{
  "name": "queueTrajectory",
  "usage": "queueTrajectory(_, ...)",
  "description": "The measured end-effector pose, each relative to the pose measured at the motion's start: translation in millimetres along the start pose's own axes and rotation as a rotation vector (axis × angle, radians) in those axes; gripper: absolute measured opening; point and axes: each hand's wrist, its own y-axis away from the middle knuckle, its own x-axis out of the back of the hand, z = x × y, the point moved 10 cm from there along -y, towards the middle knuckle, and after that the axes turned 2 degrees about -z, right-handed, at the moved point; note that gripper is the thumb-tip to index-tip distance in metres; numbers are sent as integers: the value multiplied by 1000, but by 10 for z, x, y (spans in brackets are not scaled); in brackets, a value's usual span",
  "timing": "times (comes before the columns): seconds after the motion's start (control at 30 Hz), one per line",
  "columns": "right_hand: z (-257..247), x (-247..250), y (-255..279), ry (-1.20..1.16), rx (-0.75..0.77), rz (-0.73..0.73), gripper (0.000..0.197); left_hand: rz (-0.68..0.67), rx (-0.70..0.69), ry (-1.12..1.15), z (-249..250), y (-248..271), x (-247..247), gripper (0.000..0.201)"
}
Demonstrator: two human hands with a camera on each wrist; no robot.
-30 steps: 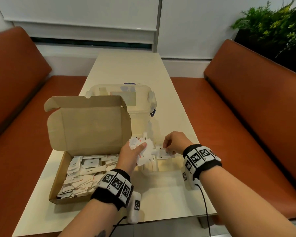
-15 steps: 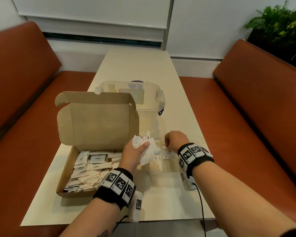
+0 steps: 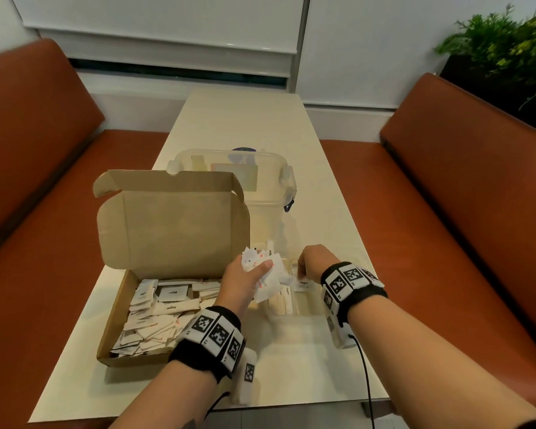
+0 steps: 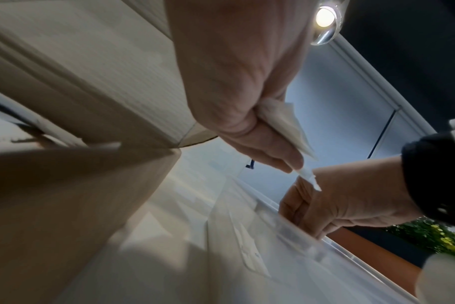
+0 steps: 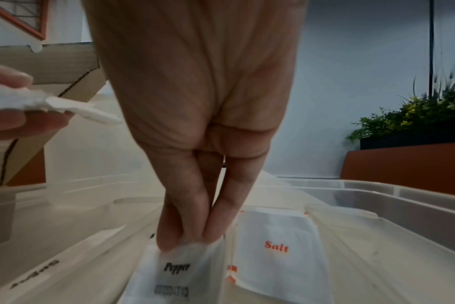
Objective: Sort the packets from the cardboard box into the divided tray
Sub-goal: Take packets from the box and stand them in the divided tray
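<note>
The right hand (image 3: 314, 261) reaches down into the clear divided tray (image 5: 392, 197), thumb and fingertips (image 5: 174, 236) pinching the top edge of a white Pepper packet (image 5: 174, 273) that stands in one compartment. Just to that hand's right, past a thin divider, a Salt packet (image 5: 275, 246) lies in the next compartment. To its left, the left hand (image 3: 245, 280) is closed around a crumpled bunch of white packets (image 3: 266, 270), held above the tray's left part. Further left of that hand sits the open cardboard box (image 3: 171, 230), lid raised, with loose packets (image 3: 155, 317) heaped inside. Beyond both hands stands a clear lidded container (image 3: 260, 181) on the pale table (image 3: 245, 119).
</note>
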Motion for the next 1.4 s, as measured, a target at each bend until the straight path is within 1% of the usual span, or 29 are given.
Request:
queueTrajectory(0.07,3,-24,-12,25,4,-1,27,-11,-3,-8,1,-5,-14,23)
queueTrajectory(0.17,-8,-29,-21,47,30,38,26,-19,-7,-19,6,1,-29,20)
queueTrajectory(0.23,-3,-22,-15,18,50,65,25,-23,-6,-26,3,3,-37,20)
queueTrajectory(0.3,12,26,2,-90,78,112,22,-25,-4,-25,5,2,-38,19)
queueTrajectory(0.33,13,93,34,-176,102,164,21,-26,-3,-24,9,1,-38,19)
queueTrajectory(0.4,9,254,160,-393,164,289,17,-21,-4,-23,18,-9,-33,19)
queueTrajectory(0.47,-2,335,334,-600,222,346,10,-11,-8,-27,23,-19,-29,23)
queueTrajectory(0.53,-59,304,482,-708,269,325,9,-4,-6,-29,16,-28,-35,20)
queueTrajectory(0.6,-118,212,577,-724,285,292,9,3,-1,-25,8,-35,-53,19)
queueTrajectory(0.63,-139,163,607,-731,280,278,9,8,0,-17,9,-37,-63,19)
queueTrajectory(0.7,-165,68,636,-766,252,251,16,16,-11,-19,22,-41,-86,19)
queueTrajectory(0.8,-209,-56,646,-867,206,200,26,33,-43,-28,45,-44,-111,29)
queueTrajectory(0.9,-222,-98,656,-942,166,209,31,68,-51,-13,45,-49,-124,34)
queueTrajectory(0.97,-212,-84,664,-985,154,225,30,83,-50,-5,43,-46,-128,35)
queueTrajectory(1.07,-167,-73,669,-1071,144,209,26,74,-42,10,35,-39,-129,33)
queueTrajectory(1.23,14,-86,660,-1237,123,208,13,54,-3,97,-8,-6,-136,29)
queueTrajectory(1.33,101,-46,663,-1248,135,249,10,42,11,106,-28,22,-151,22)
queueTrajectory(1.4,169,33,662,-1185,146,292,11,36,11,108,-15,43,-156,22)
